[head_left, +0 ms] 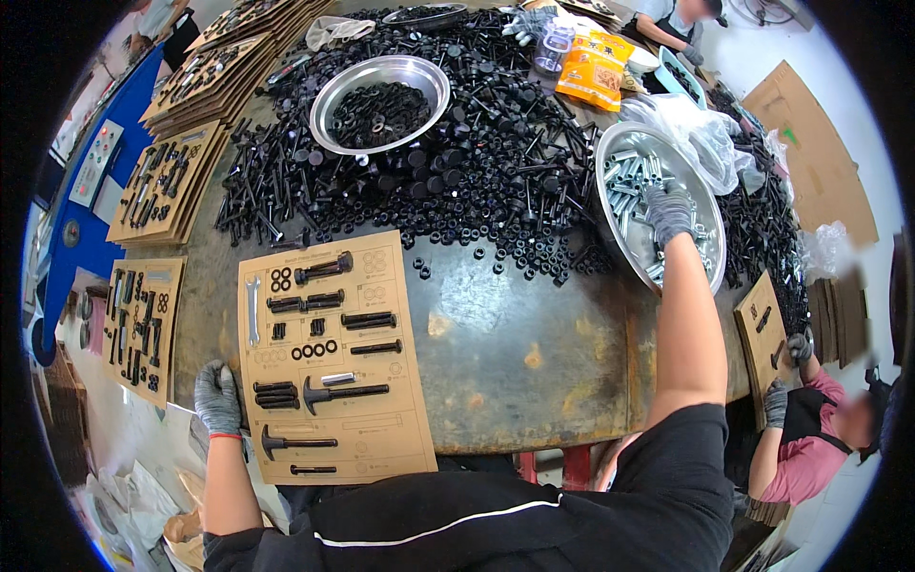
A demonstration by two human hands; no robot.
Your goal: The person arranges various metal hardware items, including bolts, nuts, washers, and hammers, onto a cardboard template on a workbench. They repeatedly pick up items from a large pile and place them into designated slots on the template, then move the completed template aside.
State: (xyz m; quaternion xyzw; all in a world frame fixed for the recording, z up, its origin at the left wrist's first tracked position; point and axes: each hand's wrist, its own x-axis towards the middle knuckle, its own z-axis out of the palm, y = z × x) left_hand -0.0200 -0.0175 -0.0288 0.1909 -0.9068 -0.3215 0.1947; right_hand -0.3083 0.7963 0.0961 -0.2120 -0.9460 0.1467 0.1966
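Note:
My left hand [218, 398], in a grey glove, is closed on the left edge of a brown cardboard sheet [405, 419] at the table's near edge. Black bolts, nuts, washers and T-shaped bolts lie on its printed outlines, with a silver wrench [253, 311] at upper left and one silver sleeve [338, 378] near the middle. To the right, my gloved right hand [670, 212] reaches into a metal bowl [716, 250] of silver sleeves [629, 176]. Its fingers are bent together among them; what they hold, if anything, is hidden.
Black bolts and nuts [515, 162] heap across the table [515, 372], around a steel bowl [326, 135] of black nuts. Filled cardboard sheets [167, 191] stack at left. An orange food bag [593, 71] and clear plastic [701, 138] lie far right. A co-worker [810, 429] holds another sheet [762, 329].

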